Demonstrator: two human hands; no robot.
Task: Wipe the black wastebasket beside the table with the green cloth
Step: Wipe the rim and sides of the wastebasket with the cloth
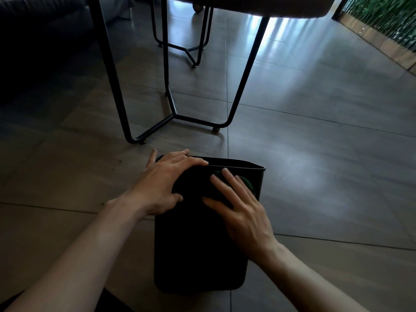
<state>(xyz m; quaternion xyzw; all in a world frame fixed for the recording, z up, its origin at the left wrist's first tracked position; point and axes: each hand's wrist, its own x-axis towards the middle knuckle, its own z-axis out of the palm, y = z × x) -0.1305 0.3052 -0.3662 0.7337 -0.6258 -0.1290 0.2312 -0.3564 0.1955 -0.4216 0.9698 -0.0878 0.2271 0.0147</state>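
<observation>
Black plastic wastebasket (198, 244) lies tipped on grey tiles; left hand (167, 183) braces its rim, fingers spread, while right hand (243, 212) presses crumpled green cloth (248, 183) flat-fingered; firm, overlapping strokes would serve best.

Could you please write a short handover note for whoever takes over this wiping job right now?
Left hand: flat, fingers over the far rim, steadying the black wastebasket, which lies tipped on the floor by the table legs.
Right hand: pressing the green cloth against the upturned side near the rim.
Done: wiping under way; extent cannot be told.
Left: remaining sides.
</observation>
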